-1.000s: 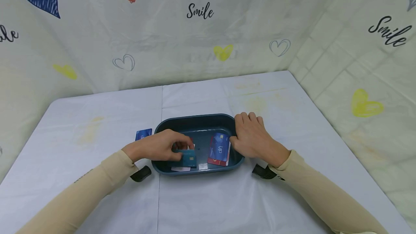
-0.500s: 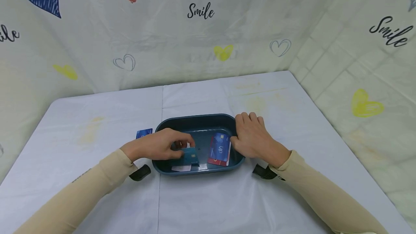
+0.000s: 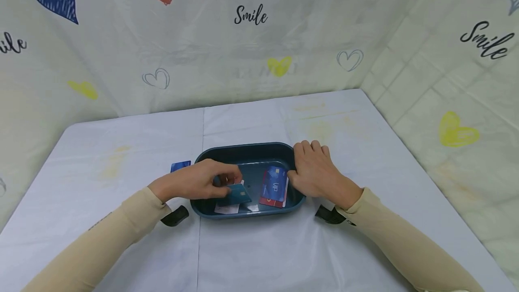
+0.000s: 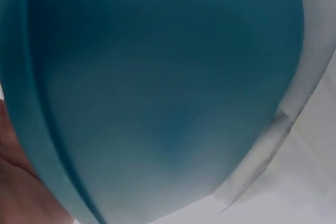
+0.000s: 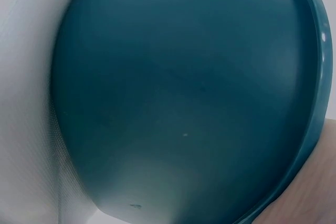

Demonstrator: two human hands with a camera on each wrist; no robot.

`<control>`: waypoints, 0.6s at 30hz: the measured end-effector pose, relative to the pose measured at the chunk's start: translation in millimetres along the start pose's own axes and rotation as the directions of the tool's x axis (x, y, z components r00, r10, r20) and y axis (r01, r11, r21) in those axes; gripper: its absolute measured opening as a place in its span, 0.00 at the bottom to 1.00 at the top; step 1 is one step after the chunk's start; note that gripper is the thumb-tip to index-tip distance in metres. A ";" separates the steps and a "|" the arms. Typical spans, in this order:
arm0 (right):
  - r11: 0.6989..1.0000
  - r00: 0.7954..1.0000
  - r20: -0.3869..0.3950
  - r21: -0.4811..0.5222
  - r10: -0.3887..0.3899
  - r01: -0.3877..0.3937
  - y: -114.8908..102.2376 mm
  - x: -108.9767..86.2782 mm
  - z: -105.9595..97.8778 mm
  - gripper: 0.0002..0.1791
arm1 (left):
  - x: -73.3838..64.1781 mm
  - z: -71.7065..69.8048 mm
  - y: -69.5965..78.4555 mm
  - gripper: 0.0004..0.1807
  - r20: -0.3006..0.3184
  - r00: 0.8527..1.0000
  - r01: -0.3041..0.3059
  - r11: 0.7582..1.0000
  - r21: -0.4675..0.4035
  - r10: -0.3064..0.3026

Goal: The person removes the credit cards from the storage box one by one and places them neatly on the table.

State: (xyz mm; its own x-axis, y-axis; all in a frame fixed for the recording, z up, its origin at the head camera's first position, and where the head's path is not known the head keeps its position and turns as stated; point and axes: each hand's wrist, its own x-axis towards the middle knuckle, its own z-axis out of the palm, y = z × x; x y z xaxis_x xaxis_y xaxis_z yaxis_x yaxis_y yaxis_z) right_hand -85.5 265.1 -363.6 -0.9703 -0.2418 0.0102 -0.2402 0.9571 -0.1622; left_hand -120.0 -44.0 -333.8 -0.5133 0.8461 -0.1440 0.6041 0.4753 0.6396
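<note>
A dark teal oval plastic bin (image 3: 251, 213) sits on the white-covered table. My left hand (image 3: 202, 180) reaches over its left side and pinches a teal bank card (image 3: 235, 195) with a gold chip, tilted inside the bin. Under that card lies a whitish card (image 3: 227, 209). My right hand (image 3: 316, 168) grips the bin's right end, thumb at the inner side and fingers over the rim. Beside the thumb, a blue VIP card (image 3: 275, 184) lies on a red card (image 3: 270, 202). Both wrist views are mostly filled by the bin's outer wall (image 4: 168, 87).
Another blue card (image 3: 180, 166) lies on the table (image 3: 134, 157) just left of the bin, partly behind my left wrist. Black wrist straps (image 3: 175, 216) hang below both sleeves. A curtain (image 3: 194, 53) printed with hearts stands behind the table.
The teal card in my left hand has shifted slightly right and turned, its right end now angled toward the near side. The left hand has risen a little. My right hand keeps its place.
</note>
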 end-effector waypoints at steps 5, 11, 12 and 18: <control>1.000 1.000 -0.002 0.002 -0.001 0.001 -0.3 0.2 0.0 0.16 | -1.1 1.0 -1.9 0.09 -0.010 1.000 -0.010 1.000 -0.014 0.010; 1.000 1.000 -0.007 0.001 -0.003 0.003 -0.4 -0.8 -0.3 0.16 | -3.9 -1.0 1.4 0.08 -0.027 1.000 -0.012 0.999 -0.037 0.011; 1.000 1.000 -0.008 0.001 -0.003 0.003 -0.5 -0.8 -0.4 0.16 | -4.5 -1.5 1.9 0.09 -0.032 0.999 -0.011 0.999 -0.040 0.010; 1.000 1.000 -0.006 -0.002 -0.004 0.004 -0.5 -0.4 -0.2 0.17 | -8.1 -3.3 3.4 0.13 -0.055 0.998 0.015 0.998 -0.058 -0.018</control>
State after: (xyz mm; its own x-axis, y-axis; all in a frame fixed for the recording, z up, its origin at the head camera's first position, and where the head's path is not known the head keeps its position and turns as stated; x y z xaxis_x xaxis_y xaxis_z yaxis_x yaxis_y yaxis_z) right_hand -85.0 264.8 -363.3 -0.9696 -0.2442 0.0170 -0.2437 0.9566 -0.1600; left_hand -115.8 -50.1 -328.0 -0.5571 0.8227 -0.1135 0.5601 0.4731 0.6800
